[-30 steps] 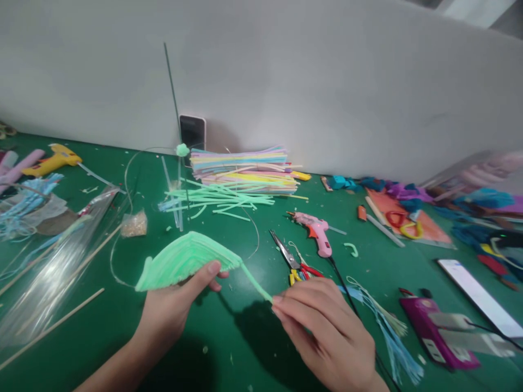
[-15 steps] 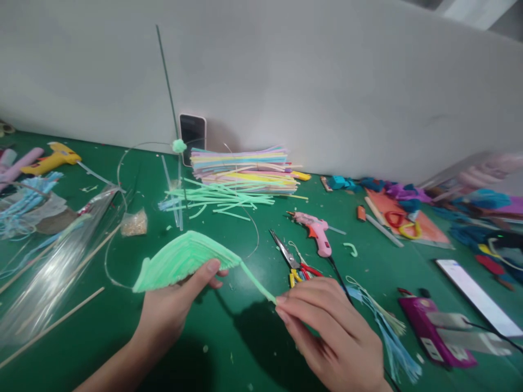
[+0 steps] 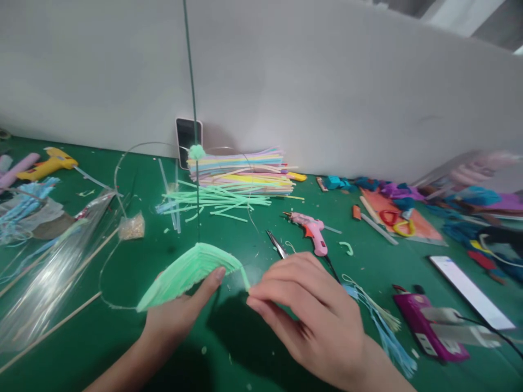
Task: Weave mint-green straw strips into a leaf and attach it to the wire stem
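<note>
My left hand [image 3: 180, 316] grips a mint-green leaf-shaped panel of pipe cleaners [image 3: 190, 275] from beneath, thumb on its near edge. At the panel's right corner a loose pipe cleaner end [image 3: 245, 277] bends downward. My right hand [image 3: 310, 310] pinches the tip of that end between thumb and fingers. A thin wire loop [image 3: 116, 169] curves up from the panel's left tip. A dark green stem [image 3: 191, 71] rises behind it, with a fluffy green knot [image 3: 196, 152] where wire and stem meet. Scissors [image 3: 277, 244] are partly hidden behind my right hand.
Beyond my hands lie loose mint pipe cleaners [image 3: 220, 200] and pastel bundles [image 3: 241, 163], with a phone [image 3: 187, 142] against the wall. A pink glue gun [image 3: 311, 231] and a purple power strip [image 3: 427, 326] are on the right. A yellow glue gun [image 3: 55, 163] lies left.
My right hand has moved left, towards the panel, bending the pipe cleaner end downward. The stem and knot have shifted right and now stand more upright.
</note>
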A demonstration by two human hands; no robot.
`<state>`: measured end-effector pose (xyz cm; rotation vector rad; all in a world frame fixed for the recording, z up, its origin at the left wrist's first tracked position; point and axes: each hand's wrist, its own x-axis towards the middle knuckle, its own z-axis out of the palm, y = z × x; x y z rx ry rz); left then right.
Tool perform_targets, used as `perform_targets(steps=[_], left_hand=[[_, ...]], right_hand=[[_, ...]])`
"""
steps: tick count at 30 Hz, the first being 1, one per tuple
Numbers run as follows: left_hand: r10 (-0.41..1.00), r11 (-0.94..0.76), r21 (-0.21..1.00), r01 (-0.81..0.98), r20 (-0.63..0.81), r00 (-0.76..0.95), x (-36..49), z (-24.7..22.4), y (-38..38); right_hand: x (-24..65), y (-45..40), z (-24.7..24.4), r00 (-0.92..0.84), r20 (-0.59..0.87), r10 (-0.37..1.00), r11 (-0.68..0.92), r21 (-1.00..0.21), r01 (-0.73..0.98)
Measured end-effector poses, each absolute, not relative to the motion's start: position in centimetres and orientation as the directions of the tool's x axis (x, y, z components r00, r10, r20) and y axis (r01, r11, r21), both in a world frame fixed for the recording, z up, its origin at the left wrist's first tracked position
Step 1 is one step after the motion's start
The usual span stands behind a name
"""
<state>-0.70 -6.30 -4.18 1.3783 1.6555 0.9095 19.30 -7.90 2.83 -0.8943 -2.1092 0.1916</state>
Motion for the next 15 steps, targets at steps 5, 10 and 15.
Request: perform_targets(steps=[5,10,15], left_hand=[[0.995,0.097,0.903,0.418,-0.081,-0.055,-0.5,-3.1,-6.1],[0.987,0.151,0.87,0.469,-0.109,-0.115,-0.5,-3.2,-6.4],[0.989,0.145,0.893,0.426,-0.127,-0.071,-0.2,-3.5,-6.7]], right_hand=[[18.5,-5.8,3.7,-0.497,0.59,0.636,0.762,-0.381,0.523],[17.5,-4.4,4.4,-0.54,0.561,0.628,0.769,-0.341,0.54],[16.0,-3.7,3.8,-0.5,0.561,0.66,0.708,-0.242,0.664]])
